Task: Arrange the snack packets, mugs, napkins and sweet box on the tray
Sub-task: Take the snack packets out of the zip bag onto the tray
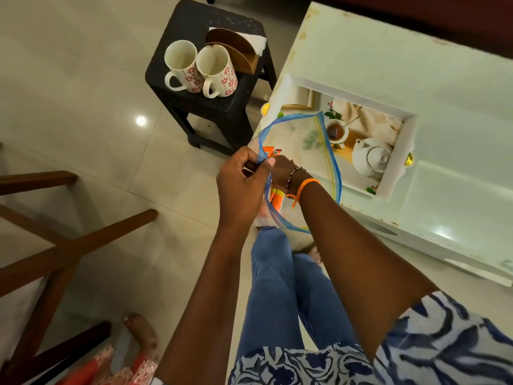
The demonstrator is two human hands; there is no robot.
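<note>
Over the near edge of the white surface (374, 59), both hands are busy with a clear zip bag (302, 140) edged in blue. Left hand (241, 187) is curled tight, thumb and fingers pinching the bag's blue rim at its near side and holding the mouth wide. Right hand (280, 170) is plunged inside the bag, wrist with a beaded bracelet and an orange thread at the opening; the fingers are hidden, so whether they have closed on anything cannot be told. Orange snack packets (276, 200) show through the plastic just below that wrist, with another flash of orange above the knuckles. Beyond the bag sits the tray (399, 162), white-walled, with a printed teapot and teacup picture on its floor; the bag's far end hangs over its near part. Off to the left, well apart from the tray, two white mugs (200, 69) with red flower prints stand side by side, touching, on a black stool (222, 107). Just behind them is a brown wooden holder (236, 48) with white napkins (256, 41) peeking out.
</note>
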